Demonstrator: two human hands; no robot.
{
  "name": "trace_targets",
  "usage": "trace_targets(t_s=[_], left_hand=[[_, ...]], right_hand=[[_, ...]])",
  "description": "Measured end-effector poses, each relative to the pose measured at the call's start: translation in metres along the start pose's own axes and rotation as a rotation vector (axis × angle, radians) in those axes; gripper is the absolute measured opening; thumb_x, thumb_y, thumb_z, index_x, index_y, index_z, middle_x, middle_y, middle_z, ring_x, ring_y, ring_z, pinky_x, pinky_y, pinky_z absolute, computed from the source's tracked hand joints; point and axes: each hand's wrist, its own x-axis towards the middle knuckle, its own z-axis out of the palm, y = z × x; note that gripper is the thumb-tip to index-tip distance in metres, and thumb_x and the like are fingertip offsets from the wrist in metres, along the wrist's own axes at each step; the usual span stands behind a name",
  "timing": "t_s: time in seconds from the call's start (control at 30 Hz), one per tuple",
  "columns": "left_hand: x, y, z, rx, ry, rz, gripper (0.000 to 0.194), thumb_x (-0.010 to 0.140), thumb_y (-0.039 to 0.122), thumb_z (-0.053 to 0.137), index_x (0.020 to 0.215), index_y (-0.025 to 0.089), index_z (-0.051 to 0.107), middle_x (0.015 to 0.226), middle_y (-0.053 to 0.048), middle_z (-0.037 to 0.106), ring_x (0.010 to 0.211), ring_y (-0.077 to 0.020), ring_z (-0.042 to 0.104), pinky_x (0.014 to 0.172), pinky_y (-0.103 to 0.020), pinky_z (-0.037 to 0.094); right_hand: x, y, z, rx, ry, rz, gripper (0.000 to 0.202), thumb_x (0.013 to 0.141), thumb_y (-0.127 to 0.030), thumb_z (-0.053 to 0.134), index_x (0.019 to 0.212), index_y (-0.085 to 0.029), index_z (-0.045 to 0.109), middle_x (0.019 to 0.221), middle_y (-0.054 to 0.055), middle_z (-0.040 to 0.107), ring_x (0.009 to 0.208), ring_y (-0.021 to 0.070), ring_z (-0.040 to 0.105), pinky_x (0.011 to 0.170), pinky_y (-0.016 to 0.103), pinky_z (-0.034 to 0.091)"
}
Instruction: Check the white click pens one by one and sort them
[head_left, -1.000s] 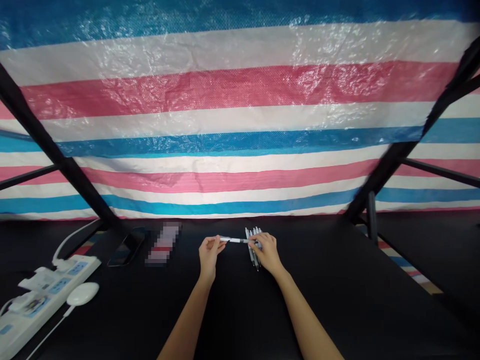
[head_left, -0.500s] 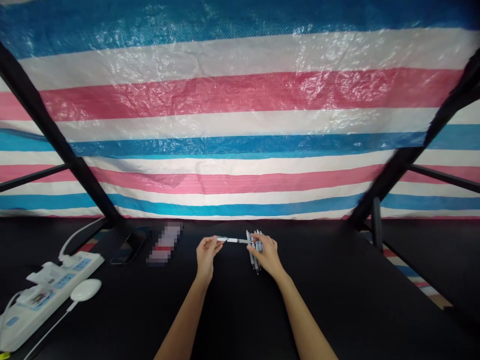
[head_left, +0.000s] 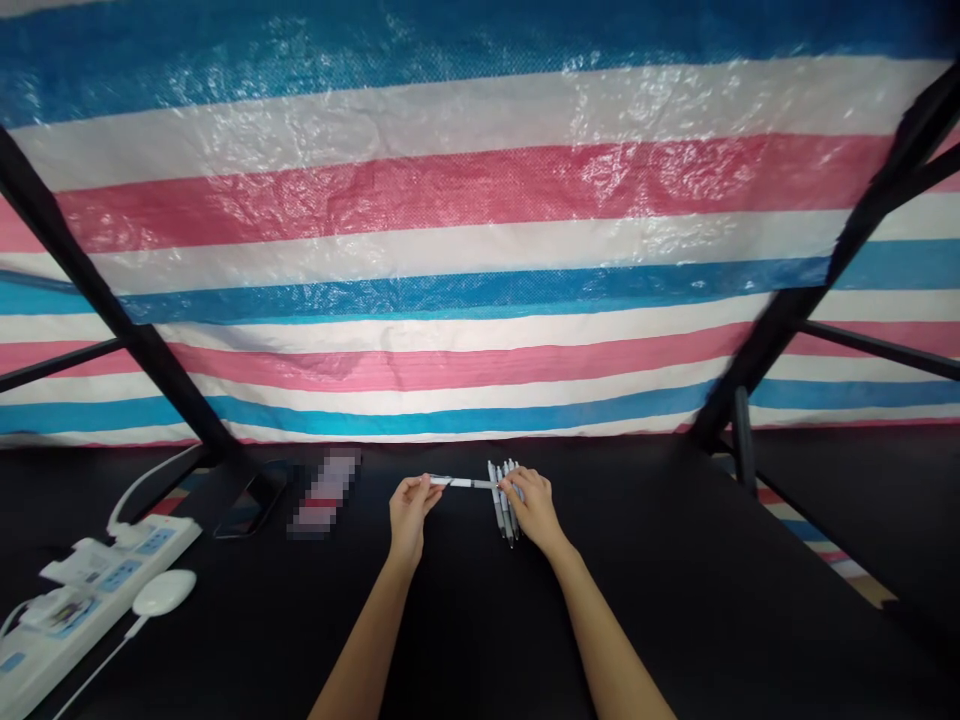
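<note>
Pinches white pen (head_left: 454, 482), six o'clock from centre, by nine-o'clock end in near-closed left hand (head_left: 407, 510); curls half-closed right hand (head_left: 533, 503) at three-o'clock tip over grouped pens (head_left: 505, 515); cannot tell if gripping.

Glare speckles the striped sheet (head_left: 480, 185) overhead; the black table (head_left: 480, 620) looks dim.

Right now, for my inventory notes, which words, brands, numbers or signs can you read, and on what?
No text is readable.
Held pen: too small to tell.
Other pens: too small to tell.
Power strip: markings too small.
White plug: dark mark, too blurred.
Pixelated item: blocked out.
</note>
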Motion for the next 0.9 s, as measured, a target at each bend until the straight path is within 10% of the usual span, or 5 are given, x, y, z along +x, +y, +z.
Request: trace_targets(t_s=[0.9], left_hand=[[0.0023, -0.0004, 0.0022, -0.002, 0.008, -0.003, 0.036, 0.058, 0.042, 0.077, 0.069, 0.015, 0.056, 0.065, -0.003, 0.067, 0.071, -0.0186, 0.069, 0.077, -0.036, 0.056]], right_hand=[[-0.0018, -0.0007, 0.0009, 0.085, -0.008, 0.005, 0.023, 0.087, -0.042, 0.047, 0.091, -0.025, 0.062, 0.092, 0.002, 0.066, 0.09, 0.0208, 0.057, 0.087, 0.037, 0.033]])
